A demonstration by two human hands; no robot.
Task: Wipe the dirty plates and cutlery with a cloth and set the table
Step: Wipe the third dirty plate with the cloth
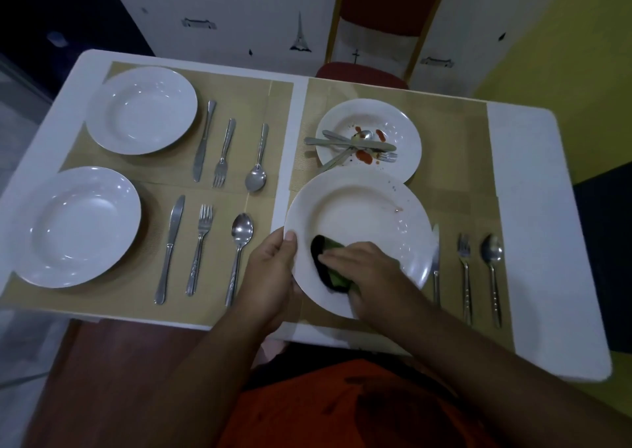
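My left hand [270,269] grips the left rim of a white plate [362,215], thumb on top, lifted above the near right placemat. My right hand [362,266] presses a folded green and black cloth [328,269] onto the plate's near inner part. A few small reddish specks remain near its far right rim. Behind it sits a dirty plate [400,129] with red sauce smears and a knife, fork and spoon [352,144] crossed on it. A knife [435,262], fork [465,269] and spoon [492,266] lie to the right of the held plate.
Two clean white plates [142,110] [78,227] sit on the left placemats, each with a knife, fork and spoon beside it. The white table [533,208] ends at right and near edges. A red chair [362,74] stands behind the table.
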